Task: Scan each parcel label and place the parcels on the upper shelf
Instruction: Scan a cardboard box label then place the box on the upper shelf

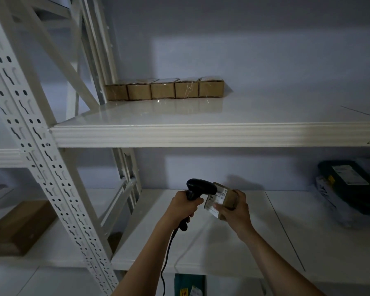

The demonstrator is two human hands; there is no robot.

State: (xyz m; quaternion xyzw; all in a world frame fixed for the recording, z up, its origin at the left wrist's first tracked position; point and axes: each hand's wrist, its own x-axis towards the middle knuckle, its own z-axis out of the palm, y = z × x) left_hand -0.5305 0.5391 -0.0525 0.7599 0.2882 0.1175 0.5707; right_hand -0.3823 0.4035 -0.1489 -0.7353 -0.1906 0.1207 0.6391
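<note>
The left hand (185, 207) grips the black scanner (198, 189) and points its nose at the white label (216, 201), so it can read the bars. The right hand (235, 212) holds the small brown parcel (228, 200) tilted toward it, over the lower shelf (201, 242). Five parcels (165, 89) already stand in a row on the upper shelf (201, 133).

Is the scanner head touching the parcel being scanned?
Cannot tell. In the head view the scanner head overlaps the edge of the parcel held in the right hand; no gap or contact shows plainly.
</note>
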